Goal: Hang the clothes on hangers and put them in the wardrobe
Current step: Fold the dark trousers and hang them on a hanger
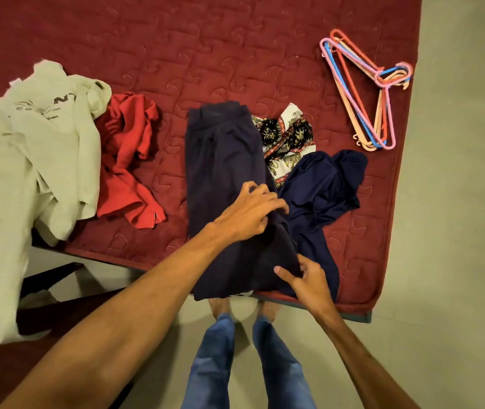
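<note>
The dark navy garment (223, 160) is gripped by both hands. The left hand (250, 209) is laid on its right edge about midway down, with the fingers curled into the cloth so that a fold is bunched under them. The right hand (304, 278) is placed lower, at the near corner of the same garment, where the cloth is pinched between the outstretched thumb and the curled fingers. The garment is spread lengthwise on the maroon quilted mattress (206, 54), with its near end hung just over the edge.

Just beside it on the right, a second navy garment (324, 187) is crumpled, and a patterned black, white and gold cloth (287, 137) is partly covered by it. To the left a red garment (129, 154) is heaped, touched by a pale printed garment (37, 137) that is draped over the mattress edge toward the floor. A bundle of coloured plastic hangers (383, 119) is laid near the far right corner, well apart from the hands. Pale floor (457, 202) is seen around the mattress, and legs in blue jeans (214, 364) are seen below.
</note>
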